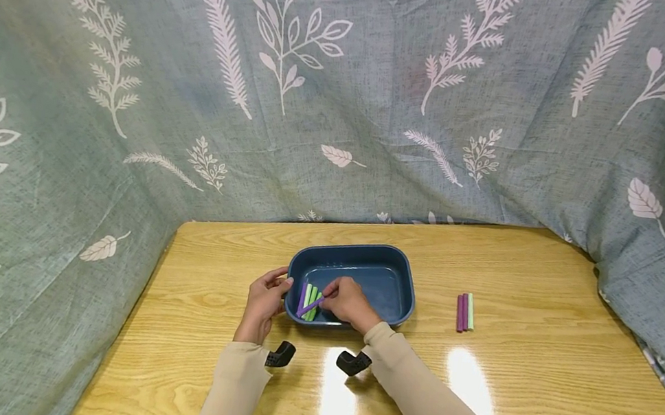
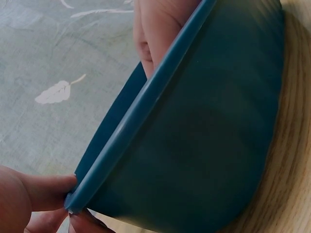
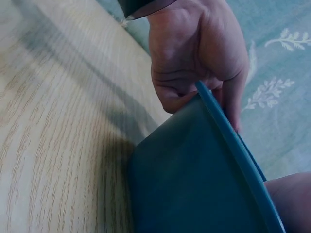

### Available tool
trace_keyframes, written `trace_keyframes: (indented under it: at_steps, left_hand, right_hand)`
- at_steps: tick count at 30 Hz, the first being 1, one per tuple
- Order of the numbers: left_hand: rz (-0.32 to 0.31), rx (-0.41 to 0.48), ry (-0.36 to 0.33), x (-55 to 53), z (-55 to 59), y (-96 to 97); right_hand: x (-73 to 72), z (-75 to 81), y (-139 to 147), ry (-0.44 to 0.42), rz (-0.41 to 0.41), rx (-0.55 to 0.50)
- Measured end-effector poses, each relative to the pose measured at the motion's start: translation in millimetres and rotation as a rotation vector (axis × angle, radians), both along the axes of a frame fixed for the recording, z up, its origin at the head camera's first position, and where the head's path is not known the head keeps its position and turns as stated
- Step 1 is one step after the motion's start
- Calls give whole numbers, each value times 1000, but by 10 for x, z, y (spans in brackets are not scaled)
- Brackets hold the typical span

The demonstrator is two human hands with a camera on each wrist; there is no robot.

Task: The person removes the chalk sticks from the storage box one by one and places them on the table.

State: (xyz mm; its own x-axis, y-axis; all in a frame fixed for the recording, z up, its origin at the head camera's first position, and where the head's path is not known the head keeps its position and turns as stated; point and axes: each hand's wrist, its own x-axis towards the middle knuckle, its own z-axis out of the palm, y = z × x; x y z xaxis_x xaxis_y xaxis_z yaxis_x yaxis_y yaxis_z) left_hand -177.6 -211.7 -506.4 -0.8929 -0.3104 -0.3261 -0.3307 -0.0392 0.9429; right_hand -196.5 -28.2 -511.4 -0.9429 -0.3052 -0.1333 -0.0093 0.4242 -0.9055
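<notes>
A dark blue plastic tub [image 1: 384,291] rests on the wooden table. My left hand [image 1: 263,301] grips its left rim, thumb on top; in the left wrist view the thumb and fingers [image 2: 51,187] pinch that rim. Inside the tub, my right hand [image 1: 351,301] pinches one end of a thin purple stick [image 1: 310,306], which slants over the other sticks. Beneath it, several green sticks [image 1: 313,294] and another purple stick [image 1: 302,294] lie side by side at the tub's left end. The tub wall hides the right fingertips in both wrist views.
To the right of the tub, two dark purple sticks [image 1: 461,313] and a pale green stick [image 1: 470,312] lie together on the table [image 1: 540,344]. A grey-green leaf-patterned curtain [image 1: 383,103] hangs behind and at both sides.
</notes>
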Motion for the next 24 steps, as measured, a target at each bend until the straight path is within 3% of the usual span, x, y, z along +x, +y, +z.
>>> trace_keyframes:
  at_steps: [7, 12, 17, 24]
  left_hand:
    - [5, -9, 0, 0, 8, 8]
    - [3, -21, -5, 4, 3, 2]
    - [2, -25, -14, 3, 2, 3]
    - [9, -23, -20, -11, -8, 10]
  right_hand:
    - [-3, 23, 14, -62, 20, -90]
    - [-5, 32, 27, -73, 79, -100]
    - [1, 37, 40, -57, 179, -56]
    - [7, 38, 16, 44, 291, 59]
